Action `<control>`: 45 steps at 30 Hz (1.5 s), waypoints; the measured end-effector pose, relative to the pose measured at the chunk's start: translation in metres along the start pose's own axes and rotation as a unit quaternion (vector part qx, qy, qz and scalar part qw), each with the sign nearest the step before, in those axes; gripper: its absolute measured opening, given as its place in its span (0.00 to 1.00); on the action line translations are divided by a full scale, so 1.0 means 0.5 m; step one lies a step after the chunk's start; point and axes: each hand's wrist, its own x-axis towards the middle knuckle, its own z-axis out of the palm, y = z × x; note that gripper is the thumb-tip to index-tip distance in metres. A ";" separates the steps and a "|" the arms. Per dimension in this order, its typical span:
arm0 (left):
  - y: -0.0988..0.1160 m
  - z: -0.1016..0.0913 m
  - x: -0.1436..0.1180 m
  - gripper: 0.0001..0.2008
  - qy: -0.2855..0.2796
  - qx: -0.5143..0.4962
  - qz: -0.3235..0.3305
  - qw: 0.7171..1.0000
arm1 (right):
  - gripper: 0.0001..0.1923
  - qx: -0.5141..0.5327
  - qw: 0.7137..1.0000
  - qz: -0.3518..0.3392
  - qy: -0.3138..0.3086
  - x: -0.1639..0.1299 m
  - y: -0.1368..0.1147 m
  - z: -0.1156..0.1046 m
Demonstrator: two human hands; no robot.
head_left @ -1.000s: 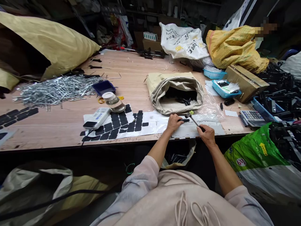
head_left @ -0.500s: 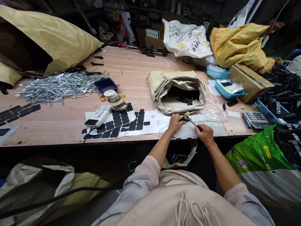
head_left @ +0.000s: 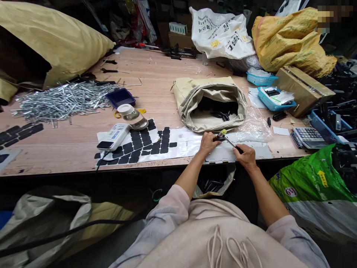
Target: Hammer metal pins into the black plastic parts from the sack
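So the right hand (head_left: 245, 155) is wrapped around the dark handle of a small hammer with a yellow-green head (head_left: 227, 138), and the left hand (head_left: 208, 143) is pinching a small black plastic piece (head_left: 219, 139) flat on the white sheet at the tabletop's (head_left: 83, 145) near edge. Compared to a second ago the hammer head has dropped: it was lifted a bit above the piece, now it sits right at the left fingertips, touching or almost touching the black piece. Both hands have barely shifted otherwise, the view just tilted a little. Right behind the hands is an open beige cloth sack (head_left: 210, 102) with more black parts inside, and a crinkly clear plastic sheet (head_left: 252, 128) beside it. To the left lies a white backing sheet of black square foam pads (head_left: 142, 143), with a white handheld device (head_left: 113, 136) and a clear white-capped jar (head_left: 132, 116) on it, then a big heap of shiny metal pins (head_left: 63, 100) next to a small dark blue tray (head_left: 120, 97). On the right edge there's a grey calculator (head_left: 308, 134), blue plastic baskets (head_left: 275, 100), a brown cardboard box (head_left: 304, 89) and a green bag (head_left: 315, 178). Dim, cluttered workshop, sacks piled at the back.
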 end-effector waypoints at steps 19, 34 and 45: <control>0.014 -0.013 0.001 0.07 -0.011 -0.024 -0.022 0.999 | 0.12 0.007 0.999 0.027 0.026 0.027 -0.001 -0.020; 0.022 -0.052 -0.283 0.13 -0.046 0.011 0.211 0.976 | 0.19 0.337 0.893 0.299 -0.018 0.048 0.043 -0.015; 0.078 -0.061 0.168 0.14 0.092 0.143 0.061 0.984 | 0.17 0.353 0.885 0.304 -0.013 0.050 0.042 -0.010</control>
